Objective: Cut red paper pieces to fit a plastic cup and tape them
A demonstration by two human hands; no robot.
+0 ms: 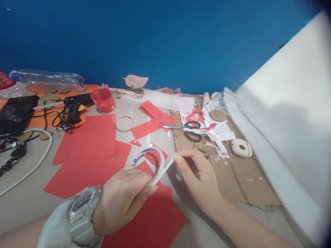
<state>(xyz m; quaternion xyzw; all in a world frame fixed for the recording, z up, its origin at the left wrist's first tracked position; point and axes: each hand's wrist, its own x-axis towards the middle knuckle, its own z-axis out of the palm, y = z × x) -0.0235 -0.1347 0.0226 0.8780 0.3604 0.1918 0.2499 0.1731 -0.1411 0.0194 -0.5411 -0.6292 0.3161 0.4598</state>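
Note:
My left hand [126, 196], with a watch [84, 213] on its wrist, is closed round the near side of a roll of white tape [162, 160]. From the roll a short strip of tape [168, 165] runs up to the right. My right hand [198, 175] pinches the end of that strip between thumb and forefinger. Below both hands lie overlapping sheets of red paper [150, 217]. Just beyond my right hand, scissors [184, 129] with black handles rest with their blades slightly apart, pointing left.
A glue gun [74, 108] with its cord, a red cup [103, 100] and a clear plastic bottle [49, 79] are at the left. A pink bird cutout [136, 82] stands near the blue wall. At right, a cream case [241, 147] and paper scraps lie on cardboard [248, 182].

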